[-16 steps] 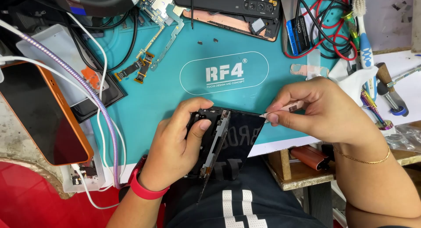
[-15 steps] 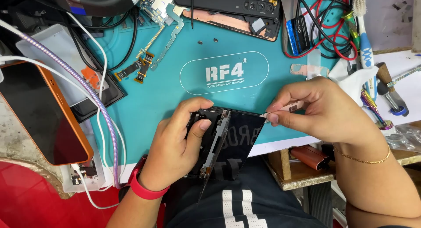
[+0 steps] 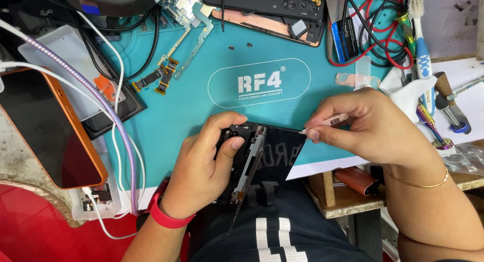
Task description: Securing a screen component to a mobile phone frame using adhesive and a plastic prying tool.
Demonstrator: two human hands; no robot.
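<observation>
The left hand (image 3: 201,171) grips one opened black phone (image 3: 254,161) at the desk's (image 3: 191,111) near edge; the right hand's (image 3: 368,126) fingers (image 3: 315,133) pinch one thin white tool (image 3: 327,122) touching its corner.

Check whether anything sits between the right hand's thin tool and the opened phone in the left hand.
Nothing visible does. The right hand pinches the thin tool, whose tip reaches the opened phone's upper right edge. The left hand grips the phone's other side.
</observation>
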